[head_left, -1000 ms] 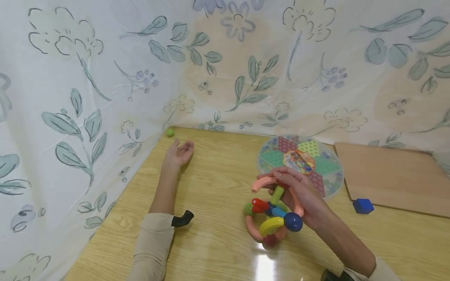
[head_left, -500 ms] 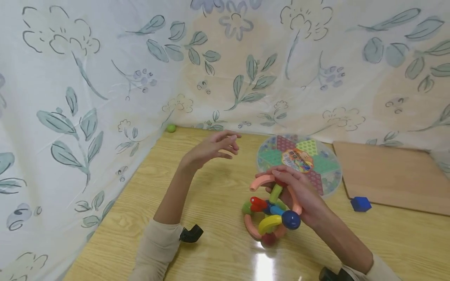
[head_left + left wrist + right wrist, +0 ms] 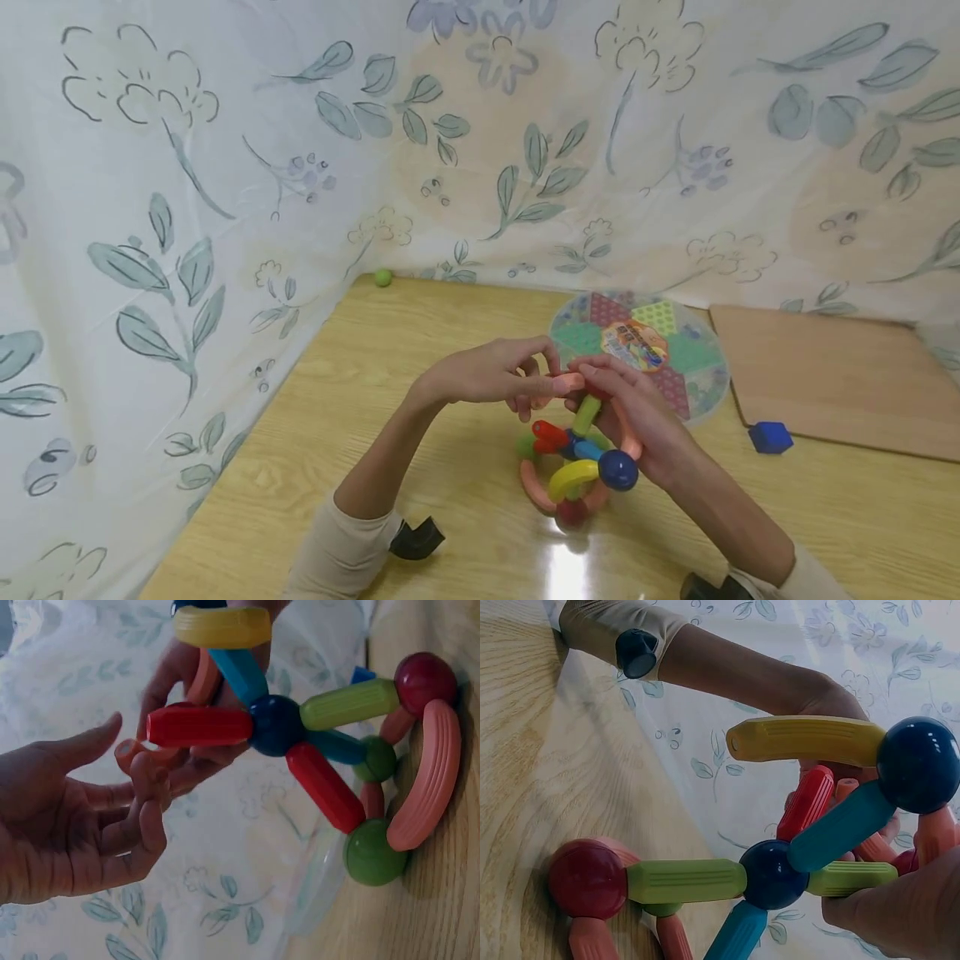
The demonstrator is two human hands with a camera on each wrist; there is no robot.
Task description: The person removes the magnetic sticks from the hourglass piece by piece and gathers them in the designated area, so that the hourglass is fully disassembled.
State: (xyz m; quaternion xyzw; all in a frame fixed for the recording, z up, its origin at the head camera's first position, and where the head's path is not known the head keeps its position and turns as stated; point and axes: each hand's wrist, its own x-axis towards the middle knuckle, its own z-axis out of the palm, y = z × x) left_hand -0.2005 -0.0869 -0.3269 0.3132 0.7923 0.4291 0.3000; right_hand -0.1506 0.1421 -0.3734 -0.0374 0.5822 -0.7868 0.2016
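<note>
A ball-and-stick building toy (image 3: 588,450) stands on the table, made of coloured balls joined by straight and curved rods. My right hand (image 3: 637,408) grips its upper part, around a red ball and the pink curved rods; the fingers partly hide this joint. My left hand (image 3: 495,375) is at the free end of the upper pink curved rod (image 3: 127,754). In the left wrist view its thumb stands apart from that rod, while the other fingers lie loosely bent behind it. A yellow curved rod (image 3: 802,740) juts from a blue ball (image 3: 919,765).
A round game board (image 3: 690,342) lies behind the toy. To the right are a wooden board (image 3: 832,375) and a blue block (image 3: 770,437). A green ball (image 3: 383,277) sits at the table's far left corner. Floral cloth (image 3: 480,167) hangs behind.
My left hand has moved right and toward me, from the table's far left to the toy's upper pink rod. My right hand keeps its hold. The green ball has shifted slightly right.
</note>
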